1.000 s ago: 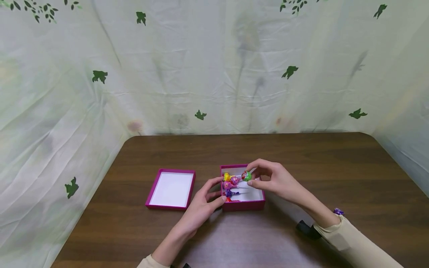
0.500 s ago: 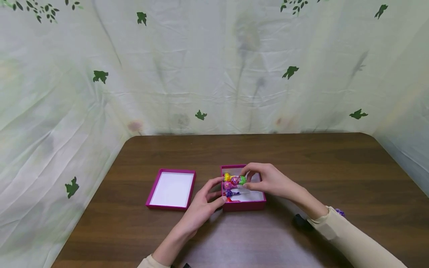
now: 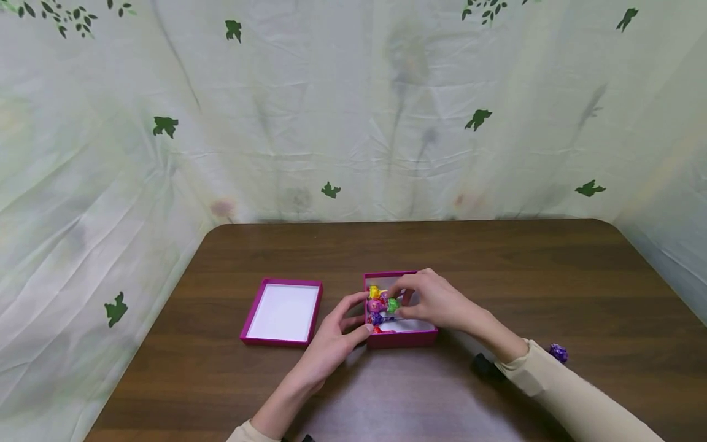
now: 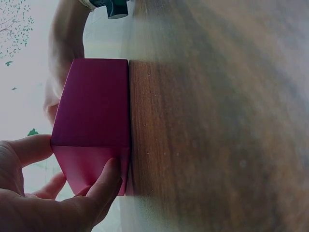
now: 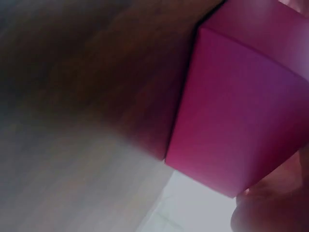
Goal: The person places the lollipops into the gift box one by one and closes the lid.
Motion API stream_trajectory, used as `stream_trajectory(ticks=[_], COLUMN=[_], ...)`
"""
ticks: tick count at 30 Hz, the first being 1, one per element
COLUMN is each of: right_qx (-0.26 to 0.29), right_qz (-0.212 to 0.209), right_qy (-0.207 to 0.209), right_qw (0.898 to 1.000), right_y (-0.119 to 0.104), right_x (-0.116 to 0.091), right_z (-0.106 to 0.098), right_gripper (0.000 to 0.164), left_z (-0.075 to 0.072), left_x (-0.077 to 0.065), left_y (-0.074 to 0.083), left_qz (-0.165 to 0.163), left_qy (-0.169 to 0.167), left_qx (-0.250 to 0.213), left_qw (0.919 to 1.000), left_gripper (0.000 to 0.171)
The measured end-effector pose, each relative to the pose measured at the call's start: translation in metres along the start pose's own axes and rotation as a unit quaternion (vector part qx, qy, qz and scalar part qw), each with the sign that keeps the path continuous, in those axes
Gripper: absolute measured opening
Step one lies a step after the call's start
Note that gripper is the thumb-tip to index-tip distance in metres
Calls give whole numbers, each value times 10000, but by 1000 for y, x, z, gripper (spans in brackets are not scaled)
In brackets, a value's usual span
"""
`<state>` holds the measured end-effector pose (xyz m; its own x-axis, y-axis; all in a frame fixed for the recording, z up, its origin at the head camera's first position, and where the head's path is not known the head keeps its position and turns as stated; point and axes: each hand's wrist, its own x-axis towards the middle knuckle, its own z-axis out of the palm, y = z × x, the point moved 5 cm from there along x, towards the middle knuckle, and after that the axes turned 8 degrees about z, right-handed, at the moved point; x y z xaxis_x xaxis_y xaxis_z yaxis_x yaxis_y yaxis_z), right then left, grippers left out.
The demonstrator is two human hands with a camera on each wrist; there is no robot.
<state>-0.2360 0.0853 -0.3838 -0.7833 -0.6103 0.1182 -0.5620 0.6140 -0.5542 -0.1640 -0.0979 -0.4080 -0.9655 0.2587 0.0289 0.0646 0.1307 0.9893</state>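
An open magenta box (image 3: 402, 340) with a white inside stands on the table. Along its left wall, several wrapped lollipops lie in a column: a yellow one (image 3: 374, 291), a pink one (image 3: 375, 306) and a dark blue one (image 3: 376, 318) show, with a bit of red at the front. My right hand (image 3: 436, 301) reaches over the box and pinches a green-wrapped lollipop (image 3: 393, 305) beside the pink one; its stick is hidden. My left hand (image 3: 338, 334) holds the box's left side. In the left wrist view its fingers (image 4: 104, 186) press the magenta wall (image 4: 91, 104).
The matching box lid (image 3: 280, 311) lies left of the box with its white inside up. Another lollipop in purple wrapping (image 3: 558, 353) lies on the brown table (image 3: 431, 393), beyond the right sleeve. A pale leaf-patterned cloth (image 3: 353, 110) hangs behind the table.
My right hand has carried the green lollipop leftward and slightly nearer, in over the box beside the others. The left hand and the box have stayed in place.
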Motion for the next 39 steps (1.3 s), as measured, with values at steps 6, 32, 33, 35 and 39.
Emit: stream_trajectory(ticks=[6,32,33,35,39], right_qx=[-233,-498,-478,-441,-341], right_qz=[59,83,89,105,106], right_qy=[30,134,113,79,38], right_qw=[9997,9986,9988,9989,9994], right_y=[-4,-7,-7,-6,-6], right_x=[2,3,3,2,2], right_z=[3,8,8,8,7], right_gripper=[30,29,29,29,29], left_z=[0,-1,-1,-1,0], left_x=[0,-1,-2,-2,-2], left_y=[0,0,0,0,0], left_qz=[42,59,60,79,111], left_qy=[21,62,61,48,22], left_qx=[11,54,53,29,-8], left_qw=[10000,9999,9999,10000,9999], left_gripper=[54,54,54,54,54])
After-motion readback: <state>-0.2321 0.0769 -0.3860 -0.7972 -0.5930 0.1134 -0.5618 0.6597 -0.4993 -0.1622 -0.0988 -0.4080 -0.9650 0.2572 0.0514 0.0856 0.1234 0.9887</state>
